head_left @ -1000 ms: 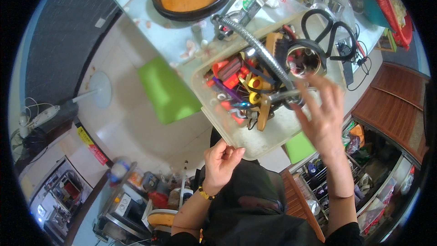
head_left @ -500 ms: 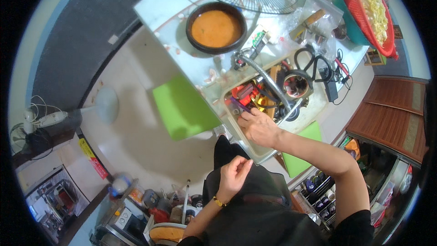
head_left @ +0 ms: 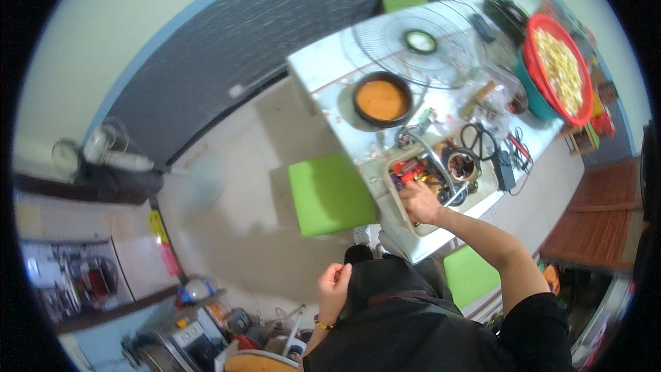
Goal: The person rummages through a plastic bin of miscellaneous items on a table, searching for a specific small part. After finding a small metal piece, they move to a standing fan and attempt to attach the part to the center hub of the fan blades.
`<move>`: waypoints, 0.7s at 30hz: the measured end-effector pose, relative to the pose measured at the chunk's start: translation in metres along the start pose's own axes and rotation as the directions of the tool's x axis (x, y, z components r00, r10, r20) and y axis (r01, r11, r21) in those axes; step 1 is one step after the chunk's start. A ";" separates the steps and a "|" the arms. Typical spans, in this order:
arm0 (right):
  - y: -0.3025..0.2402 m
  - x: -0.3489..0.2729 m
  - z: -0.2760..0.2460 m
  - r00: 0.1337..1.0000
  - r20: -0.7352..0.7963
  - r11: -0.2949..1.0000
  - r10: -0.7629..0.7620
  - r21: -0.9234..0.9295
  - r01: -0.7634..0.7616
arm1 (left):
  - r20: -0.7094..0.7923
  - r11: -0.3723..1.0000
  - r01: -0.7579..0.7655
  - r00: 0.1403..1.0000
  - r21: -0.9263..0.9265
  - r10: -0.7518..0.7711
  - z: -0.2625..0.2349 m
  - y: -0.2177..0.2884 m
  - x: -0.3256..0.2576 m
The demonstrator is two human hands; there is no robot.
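Your left hand [head_left: 334, 289] has come away from the plastic bin [head_left: 487, 181], so only your right hand [head_left: 421, 202] now reaches among its small items [head_left: 410, 167], right of the frame's centre (whether either hand grips something, I cannot tell).

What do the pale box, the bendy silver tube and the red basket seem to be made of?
Box: probably plastic, cloudy, with a moulded-looking rim. Tube: likely metal, silvery with bright highlights. Basket: seemingly plastic, evenly bright red.
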State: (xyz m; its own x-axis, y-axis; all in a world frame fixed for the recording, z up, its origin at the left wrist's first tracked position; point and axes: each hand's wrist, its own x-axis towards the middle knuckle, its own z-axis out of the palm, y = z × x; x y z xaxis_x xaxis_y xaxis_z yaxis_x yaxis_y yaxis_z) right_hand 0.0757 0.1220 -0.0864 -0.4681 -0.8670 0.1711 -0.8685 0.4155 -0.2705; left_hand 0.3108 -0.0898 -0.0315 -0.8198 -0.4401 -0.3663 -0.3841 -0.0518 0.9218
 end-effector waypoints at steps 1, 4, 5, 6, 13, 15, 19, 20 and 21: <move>-0.003 0.000 -0.009 0.997 -0.053 0.993 0.064 0.099 -0.058 | -0.033 0.999 0.009 0.999 -0.042 -0.010 -0.005 0.004 -0.009; -0.025 0.003 -0.046 0.906 -0.133 0.827 0.402 0.478 -0.296 | -0.069 0.988 -0.036 0.997 -0.149 0.026 -0.011 0.024 -0.030; -0.040 0.005 -0.058 0.820 0.055 0.606 0.569 0.647 -0.463 | -0.071 0.983 -0.021 0.997 -0.180 0.008 -0.013 0.034 -0.036; -0.061 0.004 -0.070 0.769 0.291 0.081 0.569 0.911 -0.404 | -0.042 0.976 -0.081 0.996 -0.200 0.074 -0.011 0.045 -0.040; -0.239 0.077 -0.082 0.980 0.045 -0.329 0.192 0.944 0.021 | -0.125 0.928 -0.340 0.938 -0.152 0.323 -0.060 0.112 -0.064; -0.282 0.103 -0.073 0.994 0.031 -0.399 0.109 0.917 0.015 | -0.301 0.907 -0.417 0.873 -0.056 0.383 -0.097 0.111 -0.071; -0.367 0.163 -0.048 0.995 0.056 -0.136 -0.078 0.988 -0.066 | -0.434 0.887 -0.443 0.780 0.127 0.451 -0.204 0.091 -0.097; -0.386 0.187 -0.041 0.950 -0.196 0.209 -0.244 0.946 0.248 | -0.450 0.905 -0.405 0.789 0.130 0.418 -0.236 0.085 -0.106; -0.411 0.206 -0.033 0.932 -0.185 0.254 -0.313 0.929 0.270 | -0.469 0.919 -0.372 0.793 0.132 0.389 -0.266 0.079 -0.116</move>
State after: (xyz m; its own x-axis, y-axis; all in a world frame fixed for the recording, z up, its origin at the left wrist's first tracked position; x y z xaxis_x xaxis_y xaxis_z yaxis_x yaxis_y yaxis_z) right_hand 0.3302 -0.2182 0.0917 -0.1942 -0.8868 0.4193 -0.1950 -0.3840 -0.9025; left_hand 0.4881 -0.2810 0.1177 -0.6007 -0.7893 0.1269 -0.1042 0.2347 0.9665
